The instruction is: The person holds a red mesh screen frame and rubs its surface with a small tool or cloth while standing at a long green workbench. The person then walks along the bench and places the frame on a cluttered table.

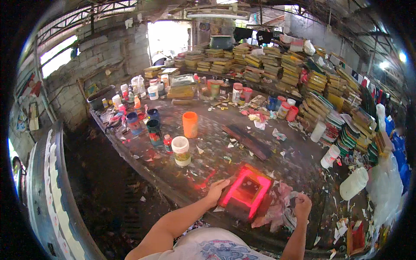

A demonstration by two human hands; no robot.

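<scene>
A wooden screen-printing frame [229, 212] with bright pink ink around its mesh lies tilted on the table in front of me. My left hand [216, 192] holds it by its left edge, the thumb and fingers on the wood. Just right of the frame is a crumpled, pink-stained rag [277, 207]. My right hand [303, 205] is closed at the rag's right side, its fingers curled; what sits inside them is hidden. Beyond the frame stand a white tub [181, 151], a small red bottle [167, 144] and an orange cup [190, 125].
A dark wooden board [247, 142] lies mid-table among paper scraps. Dark ink containers [154, 132] stand to the left. Stacks of wooden frames [290, 65] line the back and right. A translucent jug [353, 183] lies on its side at the right. The table's left edge [130, 158] borders a dark floor.
</scene>
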